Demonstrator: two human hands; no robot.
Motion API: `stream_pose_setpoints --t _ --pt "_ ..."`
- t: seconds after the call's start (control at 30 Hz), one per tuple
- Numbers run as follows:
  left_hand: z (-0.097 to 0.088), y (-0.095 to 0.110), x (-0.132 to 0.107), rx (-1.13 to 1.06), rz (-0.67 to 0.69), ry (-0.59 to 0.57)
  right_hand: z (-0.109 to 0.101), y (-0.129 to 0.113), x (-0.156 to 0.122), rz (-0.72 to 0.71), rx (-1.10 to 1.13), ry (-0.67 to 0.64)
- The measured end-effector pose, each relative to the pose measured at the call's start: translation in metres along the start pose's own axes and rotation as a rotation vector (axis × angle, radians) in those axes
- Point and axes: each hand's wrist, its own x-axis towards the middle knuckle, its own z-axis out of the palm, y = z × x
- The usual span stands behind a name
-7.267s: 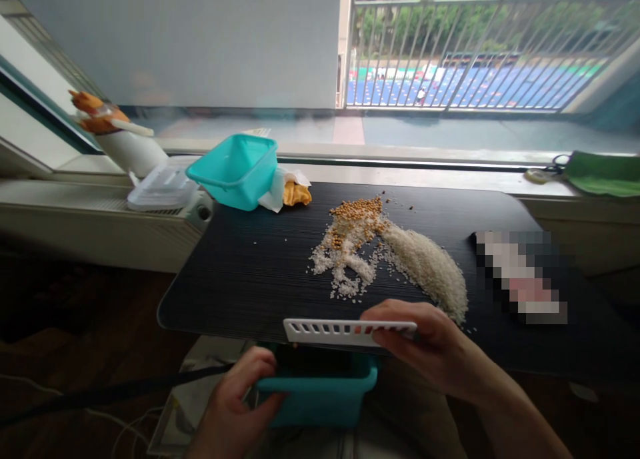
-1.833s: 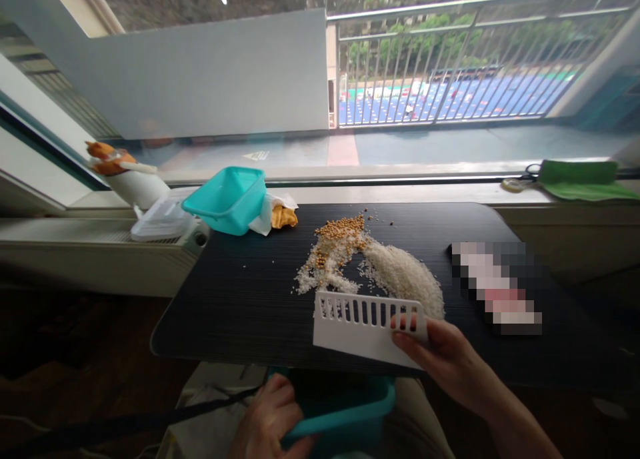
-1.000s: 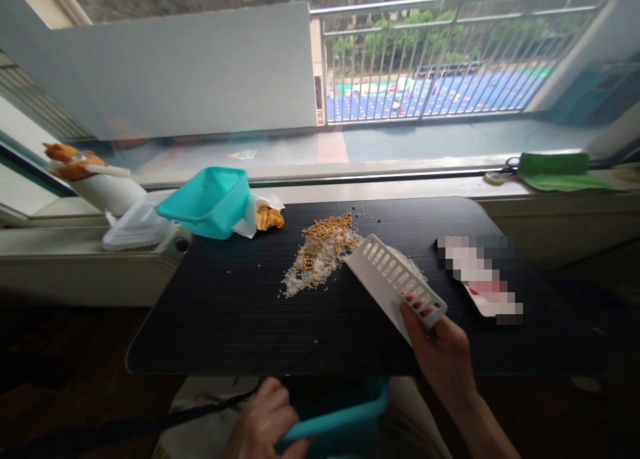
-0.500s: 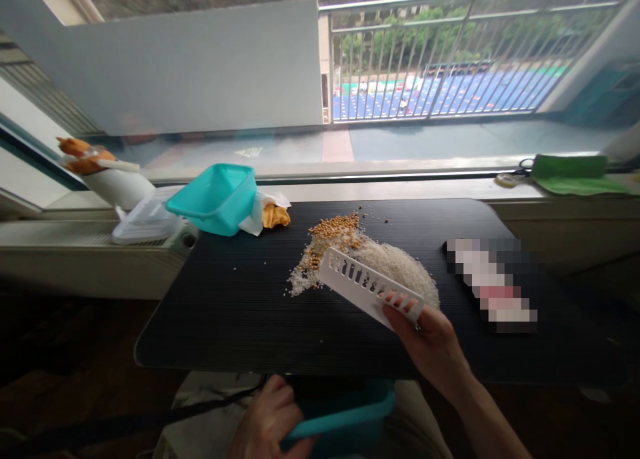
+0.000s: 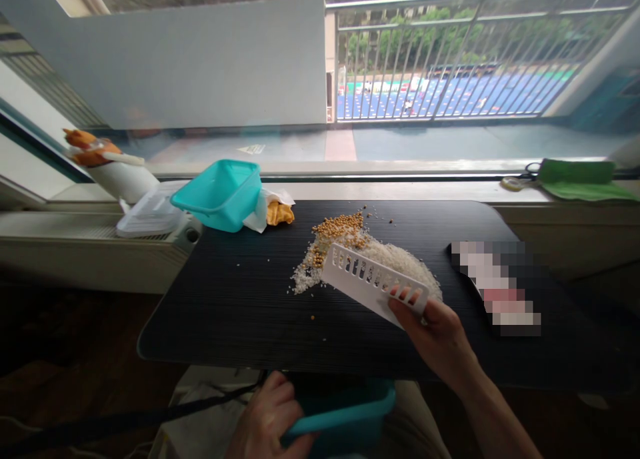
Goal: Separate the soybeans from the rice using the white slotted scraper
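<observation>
My right hand (image 5: 437, 335) is closed on one end of a white slotted plastic scraper (image 5: 370, 280), which stands tilted on the black table (image 5: 240, 312) against the near side of a heap of white rice (image 5: 400, 262). Yellow-brown beans (image 5: 340, 227) lie piled at the heap's far end, mixed with rice on the left. Below the table's near edge, my left hand (image 5: 273, 419) grips the rim of a teal plastic bin (image 5: 345, 415).
A second teal bin (image 5: 220, 193) rests tilted at the table's far left corner, beside a clear lidded box (image 5: 147, 212), a white cup (image 5: 123, 175) and a yellow packet (image 5: 279, 212). A blurred flat object (image 5: 495, 282) lies at right. A green cloth (image 5: 580, 179) sits on the sill.
The scraper swung from flat near the table's front edge out to the right of the rice, then back against the near side of the heap. My left hand stayed on the bin.
</observation>
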Motion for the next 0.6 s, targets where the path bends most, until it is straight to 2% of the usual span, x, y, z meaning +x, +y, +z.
stream_pose_setpoints --t 0.3,0.4,0.6 --pt "-0.0065 0.0008 -0.0009 -0.003 -0.027 -0.006 0.0004 0.0031 0.0000 0.048 -0.011 0.027" --pt "-0.0057 0.0010 -0.0018 -0.015 -0.039 -0.019 -0.0015 0.0018 0.0013 0.043 0.006 -0.013" --pt "-0.0015 0.0000 -0.0036 -0.021 -0.066 -0.014 -0.0076 0.0002 0.0003 0.076 0.018 0.002"
